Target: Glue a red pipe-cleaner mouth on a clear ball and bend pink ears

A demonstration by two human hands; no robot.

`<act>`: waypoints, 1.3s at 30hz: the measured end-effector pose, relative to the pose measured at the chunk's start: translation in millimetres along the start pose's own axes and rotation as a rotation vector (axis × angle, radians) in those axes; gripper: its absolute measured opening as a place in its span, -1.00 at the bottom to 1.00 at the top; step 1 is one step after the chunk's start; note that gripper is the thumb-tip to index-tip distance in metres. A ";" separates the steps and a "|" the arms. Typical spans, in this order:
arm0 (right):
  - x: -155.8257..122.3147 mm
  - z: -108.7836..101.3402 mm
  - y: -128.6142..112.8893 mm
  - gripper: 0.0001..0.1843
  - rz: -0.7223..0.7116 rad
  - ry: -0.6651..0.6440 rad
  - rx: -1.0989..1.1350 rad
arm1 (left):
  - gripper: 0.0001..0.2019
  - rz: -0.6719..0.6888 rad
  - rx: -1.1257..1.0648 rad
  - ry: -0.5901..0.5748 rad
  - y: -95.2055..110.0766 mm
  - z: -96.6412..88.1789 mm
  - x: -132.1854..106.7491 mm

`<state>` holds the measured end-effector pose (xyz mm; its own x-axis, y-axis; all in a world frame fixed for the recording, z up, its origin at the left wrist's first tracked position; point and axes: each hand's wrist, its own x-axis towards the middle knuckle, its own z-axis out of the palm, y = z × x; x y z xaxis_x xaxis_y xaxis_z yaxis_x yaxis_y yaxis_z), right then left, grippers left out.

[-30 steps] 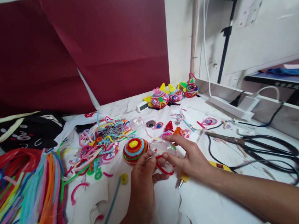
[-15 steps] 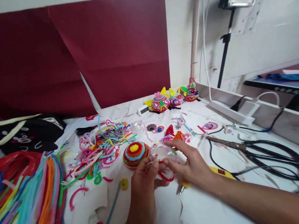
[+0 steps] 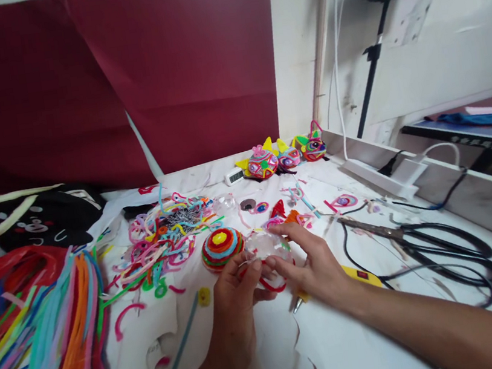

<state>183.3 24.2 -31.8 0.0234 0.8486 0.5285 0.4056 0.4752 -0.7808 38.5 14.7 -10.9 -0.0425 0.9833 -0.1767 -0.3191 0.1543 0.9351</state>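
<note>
Between my two hands is a clear plastic ball half point(image 3: 267, 247) with a red pipe cleaner point(image 3: 275, 288) running along its lower rim. The fingers and thumb of my left hand point(image 3: 237, 286) pinch the rim on the left. My right hand point(image 3: 310, 264) curls over the right side, thumb near the rim and fingers on the far edge. Just behind my left hand sits a dome point(image 3: 222, 247) wound in red, blue, green and orange rings with a yellow centre. A yellow glue gun point(image 3: 363, 276) lies partly hidden under my right forearm.
Large black-handled scissors point(image 3: 418, 239) lie at the right beside a dark cable. Bundled pipe cleaners point(image 3: 60, 333) fill the left, with a heap of coloured scraps point(image 3: 165, 232) behind. Decorated fish-like figures point(image 3: 262, 162), a small white timer point(image 3: 234, 177) and a power strip point(image 3: 378, 181) stand farther back.
The view has tilted down slightly, so the background sits higher. Both hands keep their grip on the clear ball half, with little visible movement.
</note>
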 end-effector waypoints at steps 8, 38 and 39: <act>1.0 -3.1 -1.1 -0.59 -0.017 -0.025 0.032 | -0.60 0.007 -0.002 0.003 -0.8 -1.0 0.2; 21.9 -24.9 -3.8 -0.62 0.051 0.140 0.148 | -0.76 0.000 -0.238 -0.013 18.6 -13.2 8.6; 23.0 -25.3 -2.9 -0.61 0.053 0.146 0.152 | -0.79 0.000 -0.259 -0.009 20.0 -13.7 9.0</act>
<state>205.7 36.5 -8.9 0.1779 0.8358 0.5195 0.2584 0.4697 -0.8442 18.8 25.3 2.0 -0.0341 0.9844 -0.1728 -0.5508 0.1257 0.8251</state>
